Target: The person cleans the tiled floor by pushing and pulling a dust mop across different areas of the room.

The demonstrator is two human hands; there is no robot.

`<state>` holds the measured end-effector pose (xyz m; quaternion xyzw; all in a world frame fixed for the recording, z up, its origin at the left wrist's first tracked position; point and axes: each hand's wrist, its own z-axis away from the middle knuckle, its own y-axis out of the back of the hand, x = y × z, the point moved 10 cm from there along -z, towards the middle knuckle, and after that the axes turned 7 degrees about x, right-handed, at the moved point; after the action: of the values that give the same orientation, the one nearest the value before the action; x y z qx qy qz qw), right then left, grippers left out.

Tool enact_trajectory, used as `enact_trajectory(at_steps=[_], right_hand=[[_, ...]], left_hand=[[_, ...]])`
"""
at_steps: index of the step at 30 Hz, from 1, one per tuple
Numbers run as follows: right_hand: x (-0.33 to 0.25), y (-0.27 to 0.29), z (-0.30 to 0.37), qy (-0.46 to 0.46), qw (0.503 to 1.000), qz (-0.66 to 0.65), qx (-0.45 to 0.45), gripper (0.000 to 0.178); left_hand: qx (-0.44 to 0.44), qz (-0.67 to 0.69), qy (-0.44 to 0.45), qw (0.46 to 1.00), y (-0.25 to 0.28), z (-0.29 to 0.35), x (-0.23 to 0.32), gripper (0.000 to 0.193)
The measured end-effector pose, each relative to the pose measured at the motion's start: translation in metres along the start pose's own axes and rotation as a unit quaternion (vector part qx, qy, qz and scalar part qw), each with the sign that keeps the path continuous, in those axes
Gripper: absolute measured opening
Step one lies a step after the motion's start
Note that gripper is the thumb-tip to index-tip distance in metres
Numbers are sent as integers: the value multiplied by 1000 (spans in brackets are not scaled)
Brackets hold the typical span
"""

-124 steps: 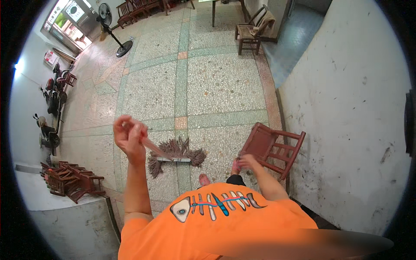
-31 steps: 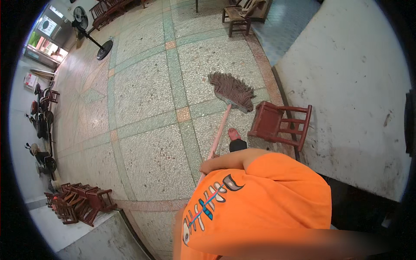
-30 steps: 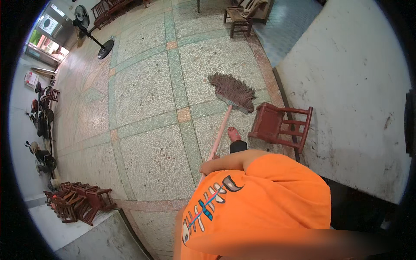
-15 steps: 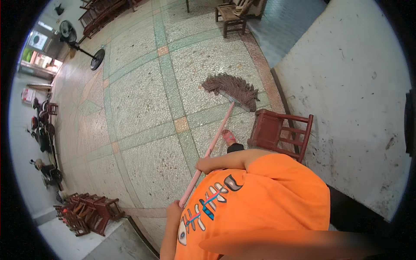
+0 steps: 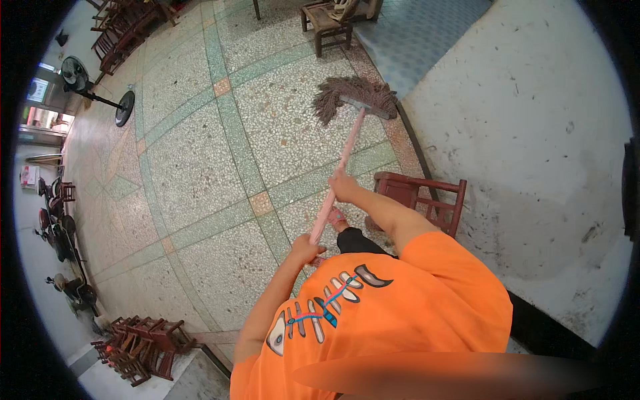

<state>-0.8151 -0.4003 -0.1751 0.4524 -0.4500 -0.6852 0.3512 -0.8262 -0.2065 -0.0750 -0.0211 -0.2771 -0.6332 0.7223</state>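
Both my hands grip the pink handle of a mop [image 5: 351,141]. My left hand [image 5: 306,249] is wrapped round the handle's top end, close to my orange shirt. Further down the shaft, my right hand [image 5: 343,185] is closed around it with the arm stretched forward. The brown string mop head [image 5: 353,97] lies spread on the speckled stone floor [image 5: 193,140] ahead of me, beside the reddish border strip near the wall's corner.
A red-brown wooden chair [image 5: 400,190] stands by the wall [image 5: 520,133] at my right. Ahead is a wooden chair [image 5: 327,27]. A standing fan [image 5: 124,109] is far left, parked motorbikes [image 5: 63,233] line the left side, and stacked chairs [image 5: 150,343] sit lower left.
Both hands have pushed forward, away from my body, and the mop head has slid farther ahead over the floor. My grip on the handle stays closed.
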Motion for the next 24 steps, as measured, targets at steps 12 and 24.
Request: enact_trajectory(at_steps=[12,24], right_hand=[[-61,-21,9,-39,991,-115,-55,54],[-317,-106,115,222,953,-162,-128,41]], left_hand=[[-88,389,53,915,-3,18,-66,15],[80,461,85,880,-4,192,-274,22]])
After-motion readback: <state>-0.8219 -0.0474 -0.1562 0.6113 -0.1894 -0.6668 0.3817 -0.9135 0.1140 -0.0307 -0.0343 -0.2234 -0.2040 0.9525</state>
